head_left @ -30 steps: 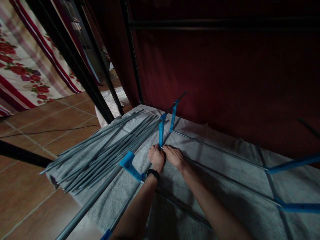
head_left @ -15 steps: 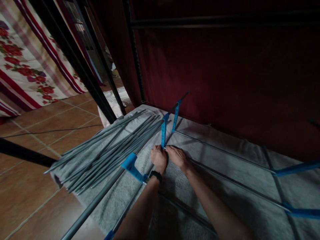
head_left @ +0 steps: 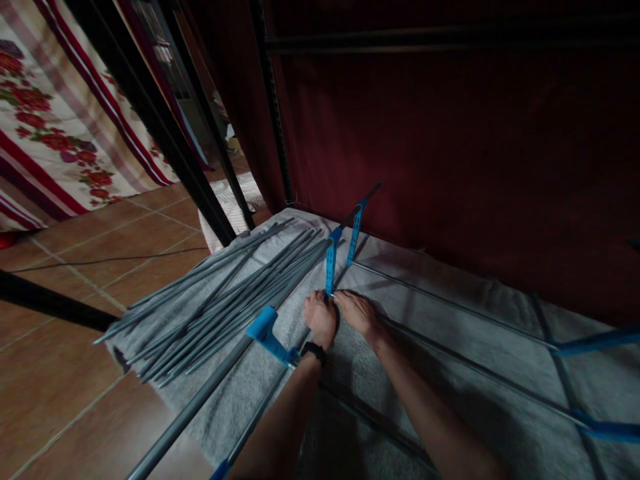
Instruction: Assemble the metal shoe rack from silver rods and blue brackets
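Observation:
Both my hands meet at the foot of an upright blue plastic bracket (head_left: 331, 265). My left hand (head_left: 320, 317), with a black band on the wrist, is closed around that foot, and its fingers hide the joint. Just right of it, my right hand (head_left: 355, 311) is wrapped over the end of a grey metal rod (head_left: 470, 365), whose bright tip shows by the bracket. Behind stands a second slotted blue bracket (head_left: 355, 233), joined by a dark bar (head_left: 371, 193) along the top. Nearer to me, a blue bracket (head_left: 270, 340) holds a thick grey tube (head_left: 193, 407).
Several loose grey rods (head_left: 240, 300) lie bunched on the grey blanket (head_left: 230, 407) at the left. More blue brackets (head_left: 613, 427) stand at the right. Black metal posts (head_left: 150, 127) rise at the left, and a dark red curtain (head_left: 450, 160) hangs behind.
The whole view has shifted slightly right. My hands keep the same hold at the bracket's foot, with no clear movement of the frame parts.

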The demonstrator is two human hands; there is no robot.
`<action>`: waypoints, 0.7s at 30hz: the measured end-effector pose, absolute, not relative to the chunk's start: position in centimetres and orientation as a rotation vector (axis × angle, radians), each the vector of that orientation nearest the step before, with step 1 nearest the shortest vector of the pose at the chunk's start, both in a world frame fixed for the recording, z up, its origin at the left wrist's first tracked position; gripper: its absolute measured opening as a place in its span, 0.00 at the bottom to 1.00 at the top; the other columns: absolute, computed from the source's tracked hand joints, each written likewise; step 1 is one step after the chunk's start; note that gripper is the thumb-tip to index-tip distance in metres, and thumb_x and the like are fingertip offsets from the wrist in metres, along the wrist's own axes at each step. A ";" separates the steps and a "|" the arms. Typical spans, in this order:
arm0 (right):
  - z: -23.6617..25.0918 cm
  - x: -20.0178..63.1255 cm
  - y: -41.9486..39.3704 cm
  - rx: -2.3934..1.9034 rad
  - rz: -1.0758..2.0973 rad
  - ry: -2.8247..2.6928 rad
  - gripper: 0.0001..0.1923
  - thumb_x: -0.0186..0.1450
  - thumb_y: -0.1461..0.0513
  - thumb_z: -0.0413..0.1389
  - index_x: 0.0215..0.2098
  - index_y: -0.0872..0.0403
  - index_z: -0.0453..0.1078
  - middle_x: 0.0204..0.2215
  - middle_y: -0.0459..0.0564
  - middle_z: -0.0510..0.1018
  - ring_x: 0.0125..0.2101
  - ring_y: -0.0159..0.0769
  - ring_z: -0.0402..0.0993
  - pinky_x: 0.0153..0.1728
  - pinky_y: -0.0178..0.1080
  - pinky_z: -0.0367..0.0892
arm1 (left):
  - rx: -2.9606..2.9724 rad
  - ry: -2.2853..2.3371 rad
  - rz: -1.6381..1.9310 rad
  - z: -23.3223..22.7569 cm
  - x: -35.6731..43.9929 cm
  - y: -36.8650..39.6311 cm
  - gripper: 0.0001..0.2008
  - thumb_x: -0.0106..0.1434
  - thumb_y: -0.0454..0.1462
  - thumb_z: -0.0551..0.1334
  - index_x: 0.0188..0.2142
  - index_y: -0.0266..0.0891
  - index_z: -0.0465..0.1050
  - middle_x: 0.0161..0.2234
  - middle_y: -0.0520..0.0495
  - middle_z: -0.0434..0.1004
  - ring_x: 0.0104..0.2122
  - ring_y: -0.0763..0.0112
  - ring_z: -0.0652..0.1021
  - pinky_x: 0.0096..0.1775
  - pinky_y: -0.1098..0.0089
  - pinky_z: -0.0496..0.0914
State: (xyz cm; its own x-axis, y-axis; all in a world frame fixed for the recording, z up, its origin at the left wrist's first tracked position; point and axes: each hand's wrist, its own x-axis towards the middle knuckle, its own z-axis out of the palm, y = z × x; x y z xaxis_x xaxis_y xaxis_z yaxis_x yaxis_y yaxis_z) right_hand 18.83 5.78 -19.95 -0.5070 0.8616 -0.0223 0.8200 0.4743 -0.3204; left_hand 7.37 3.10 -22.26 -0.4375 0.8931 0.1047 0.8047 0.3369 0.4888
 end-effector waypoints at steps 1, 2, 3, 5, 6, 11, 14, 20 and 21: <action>-19.9 18.8 5.8 -1.481 0.440 -2.572 0.19 0.76 0.59 0.40 0.55 0.47 0.70 0.51 0.49 0.80 0.47 0.35 0.77 0.48 0.36 0.69 | 1.557 2.415 0.718 -22.3 7.4 3.1 0.14 0.70 0.36 0.55 0.49 0.39 0.77 0.46 0.40 0.77 0.45 0.58 0.75 0.42 0.63 0.66; -20.0 18.8 5.7 -1.481 0.437 -2.569 0.19 0.76 0.59 0.40 0.55 0.47 0.70 0.51 0.49 0.80 0.47 0.35 0.77 0.48 0.37 0.69 | 1.562 2.414 0.717 -22.2 7.4 3.1 0.13 0.70 0.36 0.55 0.48 0.40 0.78 0.46 0.40 0.78 0.45 0.57 0.75 0.42 0.63 0.66; -20.0 18.8 5.7 -1.477 0.435 -2.567 0.18 0.76 0.59 0.40 0.55 0.47 0.70 0.51 0.49 0.80 0.47 0.35 0.77 0.48 0.37 0.69 | 1.566 2.414 0.717 -22.2 7.4 3.0 0.13 0.70 0.36 0.55 0.48 0.40 0.77 0.46 0.40 0.78 0.45 0.57 0.75 0.42 0.63 0.66; -20.0 18.7 5.7 -1.473 0.432 -2.556 0.18 0.77 0.59 0.40 0.53 0.48 0.71 0.50 0.48 0.80 0.47 0.35 0.77 0.47 0.37 0.68 | 1.572 2.415 0.709 -22.2 7.5 3.0 0.13 0.70 0.36 0.55 0.48 0.40 0.77 0.46 0.41 0.78 0.46 0.57 0.75 0.42 0.63 0.65; -20.0 18.7 5.7 -1.477 0.433 -2.550 0.18 0.77 0.59 0.40 0.52 0.48 0.71 0.49 0.48 0.81 0.47 0.35 0.77 0.47 0.37 0.68 | 1.574 2.417 0.700 -22.1 7.5 2.9 0.13 0.70 0.35 0.55 0.48 0.40 0.77 0.46 0.41 0.78 0.46 0.57 0.75 0.42 0.63 0.65; -20.0 18.6 5.9 -1.514 0.453 -2.555 0.18 0.76 0.60 0.40 0.50 0.48 0.72 0.47 0.49 0.82 0.46 0.35 0.77 0.47 0.36 0.67 | 1.589 2.436 0.657 -21.9 7.8 2.7 0.13 0.70 0.34 0.54 0.47 0.39 0.76 0.47 0.40 0.78 0.47 0.56 0.74 0.43 0.62 0.65; -20.2 18.6 5.9 -1.530 0.444 -2.552 0.18 0.76 0.59 0.40 0.49 0.49 0.72 0.47 0.49 0.82 0.46 0.35 0.78 0.47 0.36 0.67 | 1.590 2.445 0.648 -21.9 7.9 2.6 0.15 0.70 0.34 0.53 0.49 0.39 0.75 0.47 0.39 0.77 0.48 0.56 0.74 0.44 0.62 0.65; -20.6 18.2 6.0 -1.507 0.404 -2.570 0.18 0.76 0.61 0.40 0.51 0.49 0.72 0.48 0.50 0.81 0.47 0.35 0.77 0.49 0.36 0.67 | 1.625 2.426 0.644 -22.0 7.7 2.6 0.15 0.70 0.35 0.53 0.49 0.37 0.75 0.47 0.39 0.78 0.48 0.54 0.74 0.44 0.61 0.65; -20.5 18.1 6.0 -1.512 0.391 -2.574 0.18 0.76 0.61 0.40 0.51 0.50 0.72 0.48 0.50 0.81 0.47 0.35 0.77 0.48 0.36 0.67 | 1.632 2.424 0.650 -22.0 7.7 2.6 0.15 0.70 0.35 0.54 0.50 0.36 0.75 0.47 0.39 0.78 0.48 0.54 0.74 0.44 0.61 0.65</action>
State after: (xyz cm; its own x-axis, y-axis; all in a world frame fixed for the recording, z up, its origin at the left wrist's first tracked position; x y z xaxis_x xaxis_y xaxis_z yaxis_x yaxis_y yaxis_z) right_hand 18.07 6.01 -20.54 -0.4895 0.8718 -0.0185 0.8379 0.4644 -0.2866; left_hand 7.70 2.62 -22.00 -0.3978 0.9101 0.1160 0.8462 0.3151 0.4298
